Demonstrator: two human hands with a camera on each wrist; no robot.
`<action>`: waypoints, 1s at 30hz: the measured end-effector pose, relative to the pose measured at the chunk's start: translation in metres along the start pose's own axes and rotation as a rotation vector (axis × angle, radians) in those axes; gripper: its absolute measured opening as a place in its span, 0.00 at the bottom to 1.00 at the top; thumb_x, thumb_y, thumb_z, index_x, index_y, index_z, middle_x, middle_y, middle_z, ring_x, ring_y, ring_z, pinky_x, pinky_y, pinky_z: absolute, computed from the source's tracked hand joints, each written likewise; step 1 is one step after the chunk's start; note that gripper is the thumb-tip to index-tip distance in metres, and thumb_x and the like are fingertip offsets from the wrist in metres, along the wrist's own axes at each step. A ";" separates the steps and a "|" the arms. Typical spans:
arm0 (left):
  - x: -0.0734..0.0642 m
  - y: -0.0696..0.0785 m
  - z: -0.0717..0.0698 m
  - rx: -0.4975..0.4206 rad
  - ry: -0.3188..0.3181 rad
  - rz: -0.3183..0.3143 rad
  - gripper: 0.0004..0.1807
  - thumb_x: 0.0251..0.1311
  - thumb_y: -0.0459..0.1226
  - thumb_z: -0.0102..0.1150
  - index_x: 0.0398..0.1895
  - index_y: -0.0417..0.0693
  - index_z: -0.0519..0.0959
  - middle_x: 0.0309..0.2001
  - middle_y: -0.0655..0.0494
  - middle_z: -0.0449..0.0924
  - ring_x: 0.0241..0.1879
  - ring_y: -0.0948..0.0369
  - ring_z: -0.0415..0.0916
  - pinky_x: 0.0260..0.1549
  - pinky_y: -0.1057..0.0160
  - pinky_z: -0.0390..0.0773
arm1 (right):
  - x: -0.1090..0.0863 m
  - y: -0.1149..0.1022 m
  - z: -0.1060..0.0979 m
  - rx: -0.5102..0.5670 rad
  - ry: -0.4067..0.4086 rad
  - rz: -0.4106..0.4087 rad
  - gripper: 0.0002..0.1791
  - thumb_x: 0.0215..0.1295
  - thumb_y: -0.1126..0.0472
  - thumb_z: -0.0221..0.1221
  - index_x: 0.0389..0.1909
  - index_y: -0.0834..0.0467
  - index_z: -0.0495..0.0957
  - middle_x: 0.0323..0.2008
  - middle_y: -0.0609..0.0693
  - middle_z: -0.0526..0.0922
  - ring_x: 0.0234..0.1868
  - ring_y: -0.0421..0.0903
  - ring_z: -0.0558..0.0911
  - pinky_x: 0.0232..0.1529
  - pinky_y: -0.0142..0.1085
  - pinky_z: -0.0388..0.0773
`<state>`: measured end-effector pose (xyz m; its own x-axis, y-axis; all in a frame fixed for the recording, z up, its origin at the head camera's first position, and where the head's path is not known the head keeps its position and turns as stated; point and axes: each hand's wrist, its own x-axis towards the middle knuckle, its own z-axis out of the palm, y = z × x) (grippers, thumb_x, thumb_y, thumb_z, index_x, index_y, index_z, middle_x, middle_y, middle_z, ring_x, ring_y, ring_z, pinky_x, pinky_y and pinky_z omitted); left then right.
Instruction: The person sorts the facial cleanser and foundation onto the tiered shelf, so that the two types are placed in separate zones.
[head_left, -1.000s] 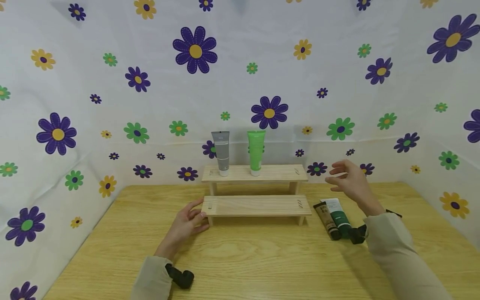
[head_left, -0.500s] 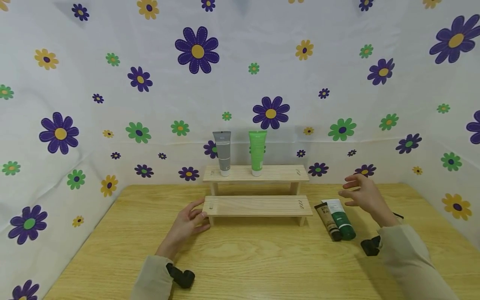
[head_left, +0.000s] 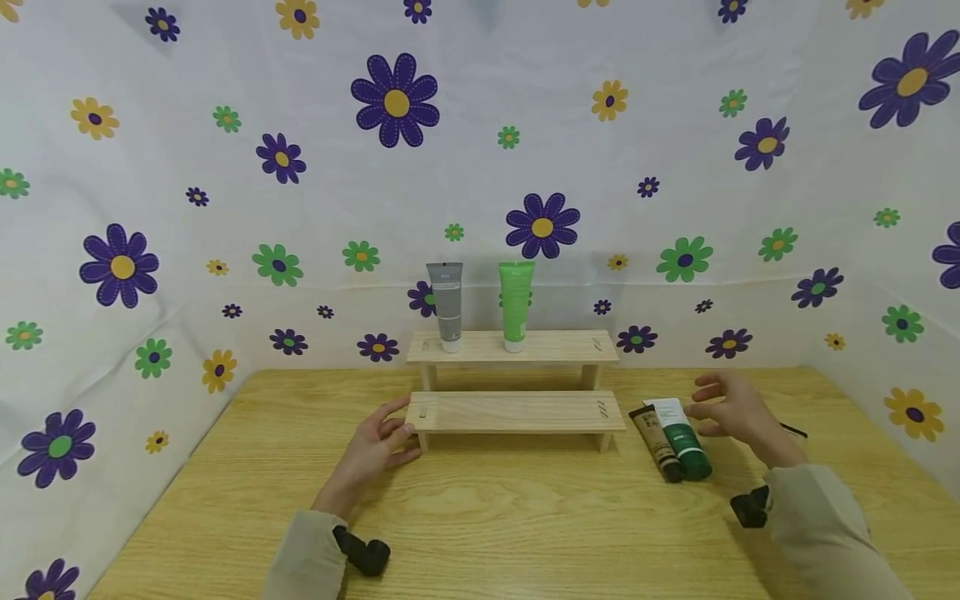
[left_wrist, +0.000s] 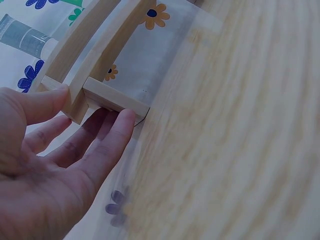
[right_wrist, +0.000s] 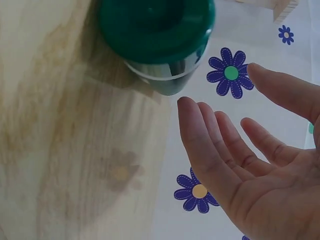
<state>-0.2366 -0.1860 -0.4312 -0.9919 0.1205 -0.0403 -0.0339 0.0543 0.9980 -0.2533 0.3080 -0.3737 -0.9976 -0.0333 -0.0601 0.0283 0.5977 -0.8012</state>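
Observation:
My left hand [head_left: 372,444] grips the left end of a two-step wooden display stand [head_left: 517,412]. In the left wrist view its thumb rests on the lower board's end and the fingertips reach the leg [left_wrist: 115,96]. To the right of the stand, a white tube with a green lower half [head_left: 681,439] lies against a brown tube [head_left: 657,443]. Beside that pair, my right hand [head_left: 738,410] hovers, fingers spread and holding nothing. The right wrist view shows the dark green cap [right_wrist: 157,30] just beyond the fingertips.
A grey tube [head_left: 448,307] and a bright green tube [head_left: 515,304] stand on their caps on the upper step. Part of a thin dark object [head_left: 795,431] shows behind the right wrist. A flower-print cloth [head_left: 480,183] surrounds the wood-grain table [head_left: 480,525].
My right hand has moved to the right and down, coming lower beside the white-and-green tube. The left hand stays at the stand, and the tubes have not moved.

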 end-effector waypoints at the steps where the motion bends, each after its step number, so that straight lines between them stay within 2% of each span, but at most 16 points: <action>1: 0.000 0.000 0.000 -0.001 0.000 -0.001 0.28 0.77 0.25 0.44 0.77 0.36 0.58 0.60 0.29 0.71 0.59 0.37 0.74 0.51 0.48 0.83 | 0.000 0.001 0.000 0.002 -0.004 0.012 0.32 0.70 0.71 0.60 0.66 0.82 0.55 0.55 0.80 0.68 0.45 0.58 0.81 0.39 0.45 0.88; 8: 0.001 -0.003 -0.002 -0.005 0.004 -0.006 0.28 0.76 0.25 0.45 0.77 0.37 0.57 0.58 0.32 0.73 0.56 0.45 0.76 0.50 0.50 0.84 | 0.000 0.005 0.003 0.019 -0.033 0.067 0.34 0.68 0.71 0.62 0.66 0.81 0.55 0.54 0.79 0.68 0.45 0.59 0.81 0.41 0.47 0.88; 15: 0.001 -0.002 -0.001 -0.008 0.006 -0.003 0.28 0.76 0.24 0.45 0.77 0.37 0.58 0.59 0.31 0.73 0.58 0.42 0.75 0.51 0.50 0.84 | -0.001 0.011 0.004 0.005 -0.079 0.063 0.33 0.69 0.70 0.61 0.65 0.81 0.55 0.52 0.78 0.70 0.45 0.59 0.80 0.42 0.49 0.87; 21: 0.003 -0.004 0.000 -0.014 0.016 -0.011 0.29 0.76 0.23 0.45 0.77 0.39 0.59 0.57 0.34 0.74 0.57 0.45 0.76 0.51 0.50 0.84 | -0.002 0.015 0.006 -0.002 -0.119 0.063 0.35 0.69 0.69 0.62 0.65 0.82 0.54 0.52 0.78 0.70 0.43 0.56 0.82 0.41 0.51 0.87; 25: 0.002 -0.004 0.000 -0.019 0.014 -0.006 0.29 0.76 0.23 0.45 0.77 0.39 0.59 0.57 0.34 0.74 0.56 0.45 0.76 0.50 0.51 0.84 | -0.002 0.017 0.006 -0.013 -0.147 0.078 0.37 0.69 0.67 0.62 0.66 0.82 0.53 0.54 0.79 0.70 0.45 0.58 0.81 0.41 0.52 0.87; 30: 0.003 -0.004 0.000 -0.018 0.013 -0.004 0.28 0.76 0.24 0.45 0.77 0.38 0.59 0.56 0.34 0.74 0.56 0.45 0.76 0.50 0.51 0.84 | -0.002 0.015 0.007 -0.034 -0.204 0.119 0.40 0.70 0.62 0.62 0.67 0.84 0.52 0.59 0.82 0.65 0.47 0.58 0.81 0.43 0.49 0.86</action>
<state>-0.2393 -0.1863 -0.4352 -0.9932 0.1078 -0.0435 -0.0397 0.0373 0.9985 -0.2507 0.3121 -0.3898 -0.9539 -0.1200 -0.2750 0.1398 0.6332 -0.7612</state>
